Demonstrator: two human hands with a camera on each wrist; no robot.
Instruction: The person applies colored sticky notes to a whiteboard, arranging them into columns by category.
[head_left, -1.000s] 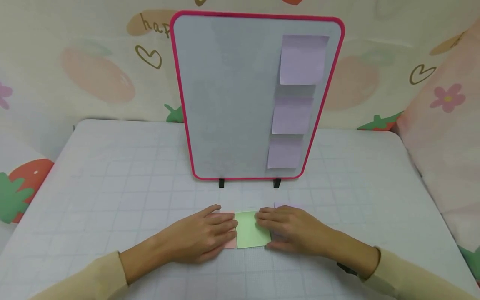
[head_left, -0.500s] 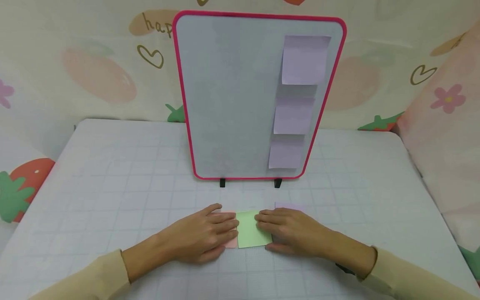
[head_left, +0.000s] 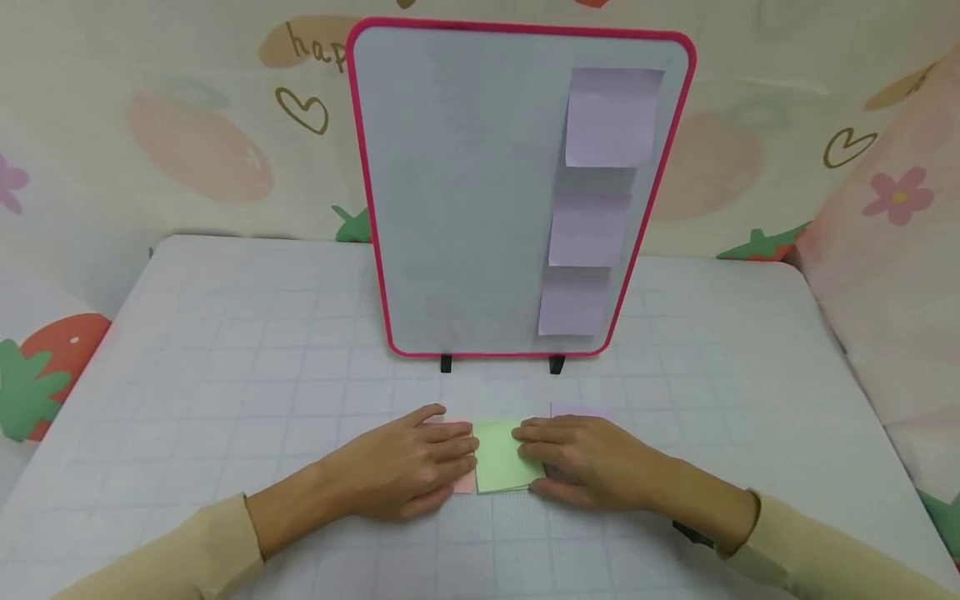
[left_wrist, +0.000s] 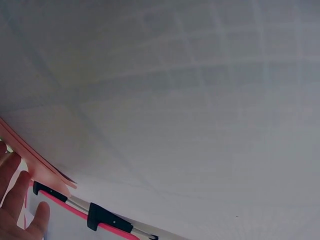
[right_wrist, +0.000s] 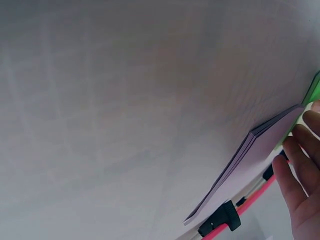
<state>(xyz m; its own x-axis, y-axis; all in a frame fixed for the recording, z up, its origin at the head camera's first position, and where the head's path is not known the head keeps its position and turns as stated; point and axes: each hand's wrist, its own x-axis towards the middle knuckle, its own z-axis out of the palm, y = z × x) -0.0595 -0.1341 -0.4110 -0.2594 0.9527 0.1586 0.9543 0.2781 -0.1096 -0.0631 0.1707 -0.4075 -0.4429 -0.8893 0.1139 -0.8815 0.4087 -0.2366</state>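
- Near the table's [head_left: 225, 350] front edge, the green pad [head_left: 498, 458] lay between both hands.
- Left hand [head_left: 405, 467] rested flat on the pink pad [head_left: 459, 433].
- Right hand [head_left: 585, 462] pressed the green pad's right edge, fingers straight.

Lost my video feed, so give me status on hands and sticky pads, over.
Left hand flat on pink pad. Right hand flat over purple pad, fingertips on green pad. Whiteboard upright behind, nothing blocking.

The right hand [head_left: 592, 462] creeps a touch toward nine o'clock, lifting the near edge of the green pad's [head_left: 501, 457] top sheet.
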